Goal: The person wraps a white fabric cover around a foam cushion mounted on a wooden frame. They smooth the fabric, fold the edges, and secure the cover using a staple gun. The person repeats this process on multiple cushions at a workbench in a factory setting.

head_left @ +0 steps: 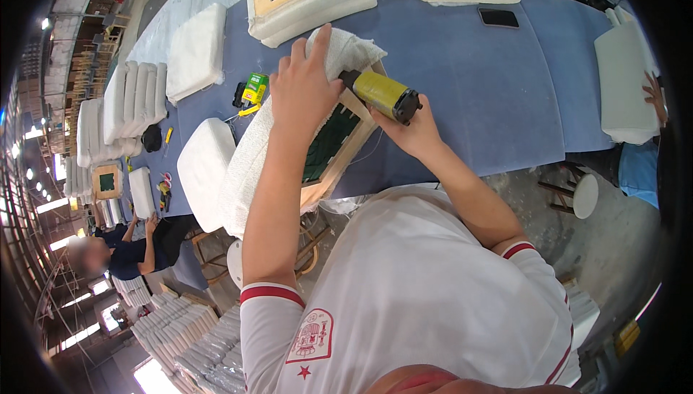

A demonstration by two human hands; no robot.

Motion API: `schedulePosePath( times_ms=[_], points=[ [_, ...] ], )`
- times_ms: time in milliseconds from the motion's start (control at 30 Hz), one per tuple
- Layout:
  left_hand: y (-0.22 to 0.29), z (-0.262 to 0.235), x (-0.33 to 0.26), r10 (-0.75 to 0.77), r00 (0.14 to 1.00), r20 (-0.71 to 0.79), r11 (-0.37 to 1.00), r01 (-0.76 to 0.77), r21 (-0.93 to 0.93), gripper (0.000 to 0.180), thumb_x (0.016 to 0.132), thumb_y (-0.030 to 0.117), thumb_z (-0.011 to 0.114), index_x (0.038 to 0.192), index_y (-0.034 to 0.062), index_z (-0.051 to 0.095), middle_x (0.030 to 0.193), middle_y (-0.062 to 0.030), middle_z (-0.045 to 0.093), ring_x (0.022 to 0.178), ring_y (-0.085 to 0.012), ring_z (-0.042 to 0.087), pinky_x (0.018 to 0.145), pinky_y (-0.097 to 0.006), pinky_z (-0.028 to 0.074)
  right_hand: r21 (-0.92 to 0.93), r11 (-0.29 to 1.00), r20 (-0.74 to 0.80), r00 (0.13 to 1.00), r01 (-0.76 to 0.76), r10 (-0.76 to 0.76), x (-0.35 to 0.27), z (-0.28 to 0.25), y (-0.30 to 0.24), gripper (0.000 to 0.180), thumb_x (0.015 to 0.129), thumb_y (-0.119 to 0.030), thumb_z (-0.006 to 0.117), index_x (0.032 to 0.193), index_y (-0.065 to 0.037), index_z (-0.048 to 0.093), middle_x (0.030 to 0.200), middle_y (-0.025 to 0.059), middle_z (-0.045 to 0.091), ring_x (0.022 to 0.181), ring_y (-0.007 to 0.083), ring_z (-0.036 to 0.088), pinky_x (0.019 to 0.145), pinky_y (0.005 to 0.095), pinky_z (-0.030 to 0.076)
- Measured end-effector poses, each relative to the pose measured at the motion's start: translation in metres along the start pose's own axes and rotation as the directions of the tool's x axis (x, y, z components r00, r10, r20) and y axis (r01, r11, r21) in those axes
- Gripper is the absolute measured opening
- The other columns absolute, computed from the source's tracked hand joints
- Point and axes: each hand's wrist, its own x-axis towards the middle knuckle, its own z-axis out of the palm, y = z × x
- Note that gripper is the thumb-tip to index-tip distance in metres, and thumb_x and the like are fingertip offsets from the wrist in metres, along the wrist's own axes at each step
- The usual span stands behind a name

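A seat cushion in white textured fabric stands tilted before me on the blue table, its underside showing a wooden frame with dark green webbing. My left hand grips its far end, fingers over the white fabric and thumb near the frame. In my right hand is a staple gun with a yellow body and black end cap. Its dark nose meets the fabric at the frame's edge, close to my left thumb. The handle is mostly hidden by my right hand.
Finished-looking white cushions lie stacked at the far side, beside a single cushion. A green and yellow box sits left of my work. A phone lies at far right. Co-workers are at the left and right edges.
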Motion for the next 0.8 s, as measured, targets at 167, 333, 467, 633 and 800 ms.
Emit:
schedulePosePath(
  times_ms=[167,333,467,633,800],
  points=[
    [0.003,-0.002,-0.001,-0.011,1.0,0.014,1.0,0.01,0.009,0.102,0.076,0.022,0.09,0.167,0.0315,0.045,0.147,-0.0138,0.063,0.124,-0.0404,0.069,0.101,-0.056,0.057,0.001,1.0,0.006,1.0,-0.002,0.002,-0.001,0.002,0.004,0.026,0.091,-0.015,0.085,0.111,0.001,0.078,0.092,0.0127,0.082,0.081,0.0175,0.076,0.075,0.0355,0.059],
    [-0.001,-0.001,-0.001,-0.009,0.999,0.047,0.999,0.011,-0.039,0.11,0.073,0.027,0.094,0.17,0.0311,0.042,0.146,-0.0126,0.062,0.125,-0.0405,0.068,0.101,-0.058,0.056,0.081,0.997,0.035,0.999,0.012,-0.015,0.004,-0.006,0.005,0.026,0.093,-0.015,0.085,0.113,0.0,0.079,0.094,0.0126,0.081,0.081,0.0183,0.075,0.076,0.0358,0.059],
    [-0.009,-0.02,-0.03,0.106,0.994,-0.009,0.985,-0.106,-0.139,0.118,0.072,0.029,0.095,0.174,0.0285,0.036,0.145,-0.0169,0.064,0.125,-0.0429,0.069,0.103,-0.055,0.057,-0.098,0.994,0.073,0.996,0.051,-0.044,-0.013,-0.042,0.009,0.028,0.092,-0.018,0.086,0.114,-0.001,0.079,0.092,0.014,0.08,0.077,0.0218,0.074,0.075,0.0364,0.059],
    [0.001,-0.041,-0.053,0.036,0.992,0.119,0.982,-0.014,-0.186,0.118,0.072,0.03,0.096,0.174,0.0245,0.036,0.129,-0.0219,0.071,0.116,-0.0424,0.073,0.098,-0.051,0.06,-0.196,0.965,0.036,0.982,-0.173,0.183,-0.041,-0.07,0.013,0.028,0.09,-0.02,0.087,0.11,-0.001,0.08,0.091,0.0159,0.081,0.078,0.0298,0.077,0.075,0.0383,0.059],
    [0.018,-0.066,-0.043,0.135,0.987,0.09,0.973,-0.115,-0.199,0.113,0.074,0.03,0.094,0.172,0.022,0.039,0.125,-0.0224,0.072,0.114,-0.0426,0.073,0.099,-0.05,0.058,-0.235,0.953,0.018,0.979,-0.193,0.203,-0.042,-0.073,-0.006,0.029,0.088,-0.019,0.087,0.111,-0.002,0.08,0.093,0.0189,0.081,0.083,0.0367,0.078,0.076,0.0407,0.06]
  ],
)
